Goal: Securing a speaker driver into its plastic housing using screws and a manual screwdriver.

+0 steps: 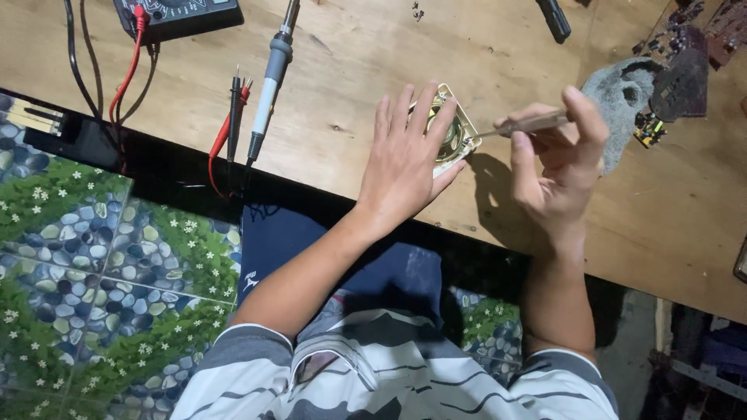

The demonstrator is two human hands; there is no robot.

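Note:
My left hand lies flat with fingers spread over a small square speaker with a pale frame, pressing it onto the wooden table. My right hand holds a thin screwdriver with a clear handle between thumb and fingers. Its tip points left and touches the speaker's right side. Most of the speaker is hidden under my left fingers.
A soldering iron and red and black probes lie left of my hands, wired to a multimeter at the top edge. A grey sponge and circuit board pieces sit at right. Pebble-pattern floor tiles lie below the table.

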